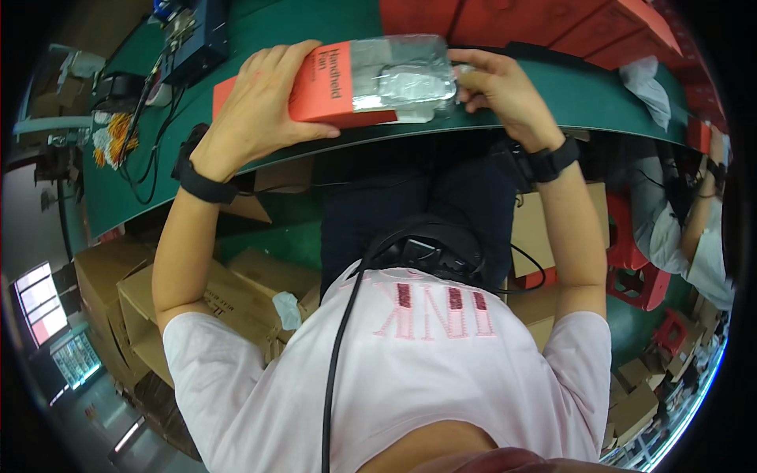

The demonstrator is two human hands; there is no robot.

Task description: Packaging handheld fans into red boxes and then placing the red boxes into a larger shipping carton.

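Observation:
My left hand [260, 102] grips a red retail box [331, 87] by its left end, over the green table [568, 94]. A clear plastic tray with a silvery insert [406, 75] sticks out of the box's right end. The fingers of my right hand [501, 83] pinch the tray's right edge. Both wrists wear black bands. The box lies roughly level, just above the table's near edge.
A dark blue device with cables [193, 39] and orange wires [118, 130] sit at the table's left. Red crates [599, 27] stand at the back right. Cardboard boxes [142, 299] crowd the floor on the left. Another person [694, 236] sits at the right, near red stools [643, 280].

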